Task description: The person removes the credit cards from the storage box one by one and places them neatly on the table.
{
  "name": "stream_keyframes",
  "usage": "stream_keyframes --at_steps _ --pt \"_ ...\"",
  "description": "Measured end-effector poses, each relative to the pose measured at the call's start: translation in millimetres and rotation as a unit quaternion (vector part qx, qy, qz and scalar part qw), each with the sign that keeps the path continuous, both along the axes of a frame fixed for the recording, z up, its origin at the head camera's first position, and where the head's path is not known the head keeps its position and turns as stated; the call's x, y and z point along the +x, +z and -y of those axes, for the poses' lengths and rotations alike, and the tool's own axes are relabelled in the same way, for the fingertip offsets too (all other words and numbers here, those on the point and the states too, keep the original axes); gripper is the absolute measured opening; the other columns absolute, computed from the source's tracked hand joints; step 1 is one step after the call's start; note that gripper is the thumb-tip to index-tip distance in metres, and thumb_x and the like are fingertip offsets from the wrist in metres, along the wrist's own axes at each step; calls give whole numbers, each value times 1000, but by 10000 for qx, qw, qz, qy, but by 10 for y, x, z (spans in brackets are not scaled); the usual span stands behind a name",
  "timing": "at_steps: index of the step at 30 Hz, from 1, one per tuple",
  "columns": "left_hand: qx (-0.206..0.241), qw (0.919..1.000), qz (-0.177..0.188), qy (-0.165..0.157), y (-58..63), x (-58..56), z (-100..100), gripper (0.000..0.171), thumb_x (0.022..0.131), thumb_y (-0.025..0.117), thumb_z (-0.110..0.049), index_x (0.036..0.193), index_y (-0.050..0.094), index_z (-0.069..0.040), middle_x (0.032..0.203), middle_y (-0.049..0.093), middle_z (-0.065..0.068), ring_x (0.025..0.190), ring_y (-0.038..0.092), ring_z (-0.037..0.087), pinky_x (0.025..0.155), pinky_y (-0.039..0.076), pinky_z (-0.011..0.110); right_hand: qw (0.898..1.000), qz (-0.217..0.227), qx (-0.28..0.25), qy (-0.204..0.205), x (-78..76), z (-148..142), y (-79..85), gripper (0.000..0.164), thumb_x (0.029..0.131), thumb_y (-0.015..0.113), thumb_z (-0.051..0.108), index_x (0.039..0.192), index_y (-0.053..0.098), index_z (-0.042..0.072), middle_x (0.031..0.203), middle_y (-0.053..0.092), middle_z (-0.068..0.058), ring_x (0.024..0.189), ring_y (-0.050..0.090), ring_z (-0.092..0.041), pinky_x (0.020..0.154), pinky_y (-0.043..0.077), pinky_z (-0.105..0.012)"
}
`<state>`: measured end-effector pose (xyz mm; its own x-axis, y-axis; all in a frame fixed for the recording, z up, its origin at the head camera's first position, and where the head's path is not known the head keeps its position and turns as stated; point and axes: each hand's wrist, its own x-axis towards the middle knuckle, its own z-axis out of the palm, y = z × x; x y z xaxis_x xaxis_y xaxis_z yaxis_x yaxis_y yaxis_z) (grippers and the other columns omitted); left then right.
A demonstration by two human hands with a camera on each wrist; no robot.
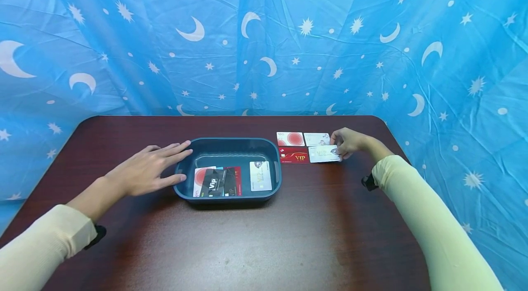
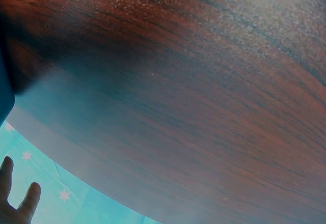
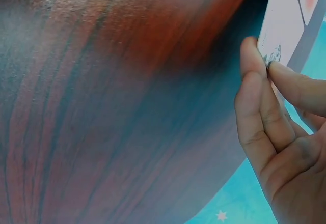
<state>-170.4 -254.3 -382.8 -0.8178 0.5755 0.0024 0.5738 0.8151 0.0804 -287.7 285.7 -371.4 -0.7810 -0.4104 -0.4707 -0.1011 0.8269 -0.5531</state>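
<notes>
My right hand pinches the right end of a white VIP card between thumb and fingers, as the right wrist view also shows. The held card is beside a red VIP card and in front of another white card. A white card with a red circle lies behind the red one. My left hand has its fingers stretched out at the left rim of a dark blue tray. Only some fingers show in the left wrist view.
Inside the tray, a black VIP card overlaps a red card and a card with a red circle. A white VIP card lies at the tray's right. A blue curtain hangs behind the brown table.
</notes>
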Motion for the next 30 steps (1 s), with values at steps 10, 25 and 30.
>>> stream_keyframes --at_steps 10,25,30 --pt "-3 10000 15 36 0 3 -2 73 94 57 -54 151 43 -10 158 35 14 140 39 39 105 35 66 9996 -136 202 -132 20 30 -28 15 93 55 -9 108 51 -9 82 66 -18 67 69 -20 65 59 -34" --pt "16 10000 27 70 2 12 1 73 94 57 -54 151 43 -10 158 35 14 140 40 39 106 35 66 9991 -217 295 -202 28 55 -74 16 92 57 -8 107 53 -8 82 64 -16 67 69 -21 67 60 -37" --pt "26 10000 21 55 -5 8 1 74 94 57 -54 152 43 -10 158 35 14 140 40 39 105 35 66 9988 -223 382 -228 26 67 -69 17 93 60 -4 108 53 -9 83 64 -16 67 70 -20 66 60 -35"
